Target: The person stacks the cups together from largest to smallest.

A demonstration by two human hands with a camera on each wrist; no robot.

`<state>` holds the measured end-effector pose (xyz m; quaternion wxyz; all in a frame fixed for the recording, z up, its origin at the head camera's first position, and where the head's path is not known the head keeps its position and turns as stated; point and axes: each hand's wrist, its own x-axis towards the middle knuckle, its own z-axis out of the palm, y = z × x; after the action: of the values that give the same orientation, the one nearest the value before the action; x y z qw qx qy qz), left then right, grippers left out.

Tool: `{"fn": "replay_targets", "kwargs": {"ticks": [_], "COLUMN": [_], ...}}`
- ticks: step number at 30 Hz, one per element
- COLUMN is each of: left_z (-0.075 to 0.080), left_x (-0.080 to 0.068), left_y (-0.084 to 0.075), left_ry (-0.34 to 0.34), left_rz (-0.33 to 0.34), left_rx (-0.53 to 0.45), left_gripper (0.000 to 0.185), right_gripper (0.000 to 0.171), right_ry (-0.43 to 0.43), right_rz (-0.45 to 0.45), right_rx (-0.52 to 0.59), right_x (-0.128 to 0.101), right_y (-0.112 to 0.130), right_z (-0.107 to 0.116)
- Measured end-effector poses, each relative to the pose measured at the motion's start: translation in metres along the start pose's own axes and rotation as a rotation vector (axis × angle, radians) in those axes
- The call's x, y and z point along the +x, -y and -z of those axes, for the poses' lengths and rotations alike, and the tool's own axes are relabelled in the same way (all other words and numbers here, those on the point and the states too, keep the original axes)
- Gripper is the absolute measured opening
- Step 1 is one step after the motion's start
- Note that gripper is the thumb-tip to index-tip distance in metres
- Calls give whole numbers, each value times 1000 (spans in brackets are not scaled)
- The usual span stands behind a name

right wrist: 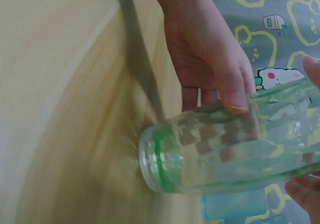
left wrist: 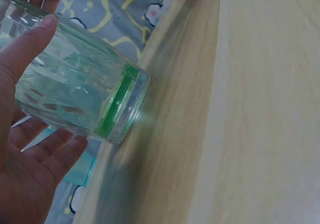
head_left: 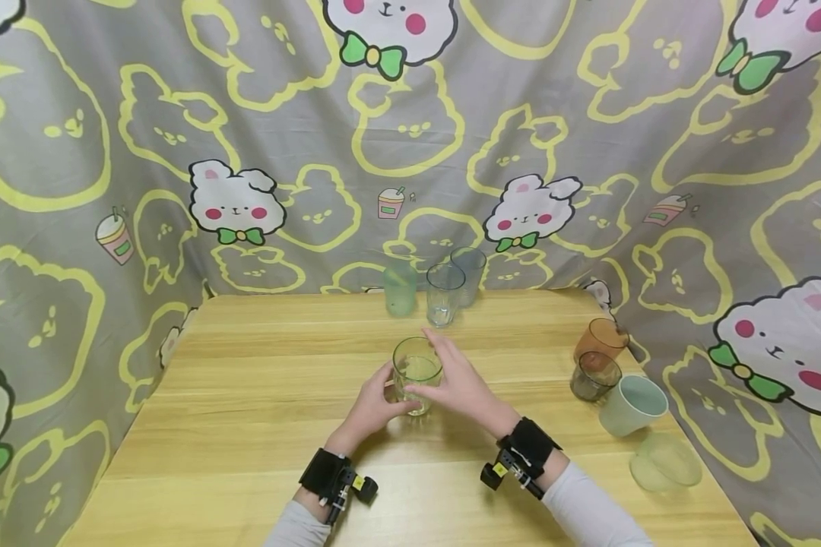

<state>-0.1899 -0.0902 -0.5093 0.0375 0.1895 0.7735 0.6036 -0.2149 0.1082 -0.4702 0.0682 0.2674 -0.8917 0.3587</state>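
Hands: left hand (head_left: 372,408) and right hand (head_left: 460,382) close together at centre frame, one on each side of a green-tinted glass (head_left: 417,374).
Left hand grip: thumb (left wrist: 27,47) and fingers curled round the left wall of the glass, palm open behind it in the left wrist view.
Right hand grip: fingers spread over the right wall and near the rim, thumb low; whether curled tight or merely resting, cannot tell for sure, though it reads as a hold.
Glass position: upright at the middle of the worktop (head_left: 246,425), base on or just above the wood; contact not clear, wrist views blurred.
Handling: judged rigid, smooth and slippery, breakable if knocked; thick green-ringed base (right wrist: 160,159) probably carries most of the weight.
Where to hold: mid-wall, opposite sides, clear of the thin rim.
Behind: three pale glasses (head_left: 439,292) grouped at upper centre, well apart from the hands.
Right edge: amber cup (head_left: 600,338), dark cup (head_left: 594,375), pale green mug (head_left: 632,405) and a clear cup (head_left: 665,462) lying on their sides.
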Motion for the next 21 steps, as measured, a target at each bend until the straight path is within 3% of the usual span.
{"fn": "replay_targets", "kwargs": {"ticks": [12,21], "left_z": [-3,-3], "left_x": [1,2], "left_y": [3,5], "left_ry": [-31,-29], "left_rz": [31,31], "left_rx": [12,19], "left_gripper": [87,88], "right_gripper": [91,86], "right_ry": [-61,-144], "right_rz": [132,41], "right_rx": [-39,-53], "right_x": [18,44], "right_y": [-18,-45], "right_z": [49,69]}}
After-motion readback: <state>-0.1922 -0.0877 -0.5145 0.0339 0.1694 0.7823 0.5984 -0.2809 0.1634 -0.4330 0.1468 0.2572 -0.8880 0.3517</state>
